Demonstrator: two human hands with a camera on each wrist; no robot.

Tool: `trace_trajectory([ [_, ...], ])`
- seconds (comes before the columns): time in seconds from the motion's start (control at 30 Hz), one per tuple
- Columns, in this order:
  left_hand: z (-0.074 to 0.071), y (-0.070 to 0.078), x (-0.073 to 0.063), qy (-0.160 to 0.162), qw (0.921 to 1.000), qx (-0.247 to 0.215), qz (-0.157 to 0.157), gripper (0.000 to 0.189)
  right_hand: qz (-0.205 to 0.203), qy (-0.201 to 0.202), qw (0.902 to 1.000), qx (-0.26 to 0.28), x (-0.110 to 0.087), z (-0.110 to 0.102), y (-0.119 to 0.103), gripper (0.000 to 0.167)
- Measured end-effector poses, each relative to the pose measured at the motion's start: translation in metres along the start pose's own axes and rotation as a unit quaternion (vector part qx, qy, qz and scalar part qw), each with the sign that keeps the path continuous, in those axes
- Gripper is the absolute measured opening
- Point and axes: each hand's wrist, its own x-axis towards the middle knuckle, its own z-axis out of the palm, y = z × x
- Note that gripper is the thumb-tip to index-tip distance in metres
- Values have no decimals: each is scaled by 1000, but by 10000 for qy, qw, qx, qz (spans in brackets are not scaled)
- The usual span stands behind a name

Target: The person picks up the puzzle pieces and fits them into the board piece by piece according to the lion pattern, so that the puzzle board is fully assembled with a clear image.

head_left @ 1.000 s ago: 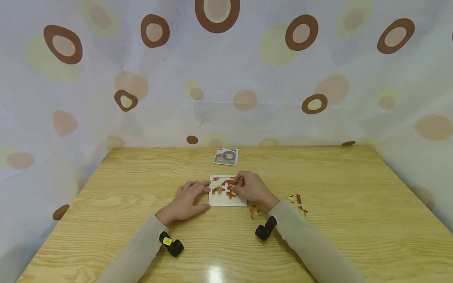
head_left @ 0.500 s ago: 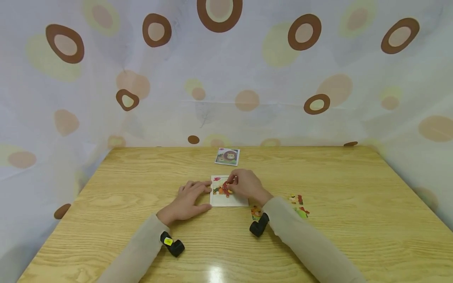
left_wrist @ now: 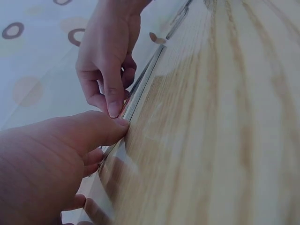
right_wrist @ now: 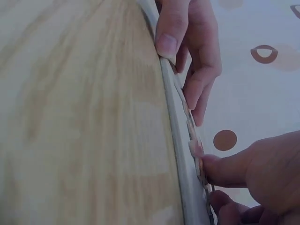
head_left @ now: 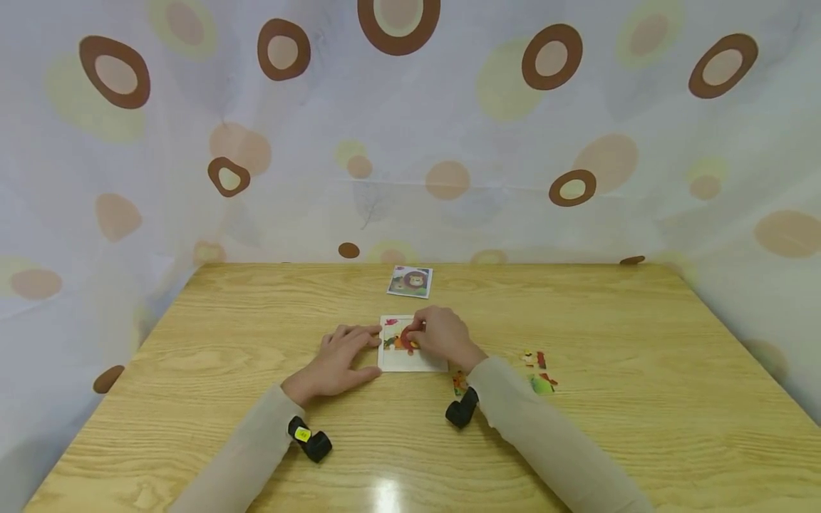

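A white puzzle board (head_left: pixel 410 365) lies on the table with several picture pieces in its frame. My left hand (head_left: pixel 340 363) rests at the board's left side, its fairly straight fingers and thumb touching the edge. Over the board's right part is my right hand (head_left: pixel 444 333), thumb and fingertips pinching a red-brown jigsaw piece (head_left: pixel 407 338) low against the other pieces. That hand hides the upper right of the board. In the left wrist view, the left thumb (left_wrist: pixel 105 130) lies on the board's rim near the right fingertips. The right wrist view shows the board (right_wrist: pixel 178 126) edge-on.
Behind the board lies a lion picture card (head_left: pixel 410 282). To the right are loose pieces, one yellow and red (head_left: pixel 534 358) and one green and red (head_left: pixel 543 383). Another loose piece (head_left: pixel 460 382) is partly covered by the right wrist. A patterned cloth (head_left: pixel 410 214) hangs behind the table.
My right hand has moved a little left over the board with the jigsaw piece, into the gap seen earlier among the pieces. The left hand has stayed at the board's edge.
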Motion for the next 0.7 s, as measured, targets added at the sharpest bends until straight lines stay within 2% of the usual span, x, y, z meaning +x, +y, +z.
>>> trace_trajectory([
  [0.17,1,1,1,0,10000,44,-31,41,-350,-129,9984,-434,-9,0,-3,16],
  [0.37,1,1,0,115,9999,-26,-25,40,-555,-200,9943,-892,-10,-2,-7,19],
  [0.47,1,1,-1,98,9999,-7,-50,40,-636,-361,9921,-1022,-9,-3,-6,25],
  [0.7,2,2,0,5,10000,6,-97,41,-765,-579,9888,-1143,-7,-6,-5,23],
])
